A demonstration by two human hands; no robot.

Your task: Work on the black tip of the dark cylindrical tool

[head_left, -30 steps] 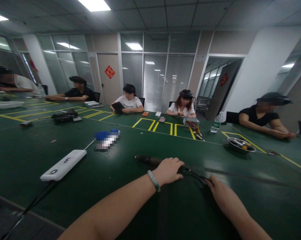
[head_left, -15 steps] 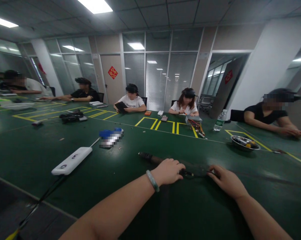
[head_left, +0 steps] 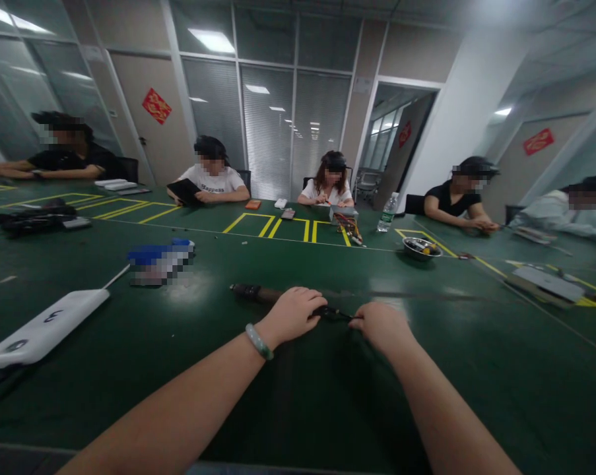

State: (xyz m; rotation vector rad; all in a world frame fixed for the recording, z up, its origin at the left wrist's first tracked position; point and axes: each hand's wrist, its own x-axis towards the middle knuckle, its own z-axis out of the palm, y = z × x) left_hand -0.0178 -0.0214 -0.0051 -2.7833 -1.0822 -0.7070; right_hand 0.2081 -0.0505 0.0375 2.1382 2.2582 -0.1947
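Note:
A dark electric screwdriver [head_left: 264, 295] lies on the green table in front of me, its narrow tip pointing left. My left hand [head_left: 296, 313], with a jade-coloured bangle at the wrist, is wrapped over its rear part, hiding much of the body. From its tail end a thin black cord [head_left: 340, 315] runs to the right. My right hand [head_left: 383, 327] pinches this cord between thumb and fingers, close to the table.
On my left lie a white power bank [head_left: 50, 326] and a blurred-out object with blue parts [head_left: 162, 262]. Farther off are a bundle of black cables [head_left: 33, 218], a water bottle [head_left: 387, 212], a metal bowl [head_left: 421, 249] and a grey box with coloured wires [head_left: 344, 214]. Several people sit across.
The view has swung to the right. My left hand stays on the screwdriver. My right hand has turned, its back now more toward me, and its fingers have closed on the cord.

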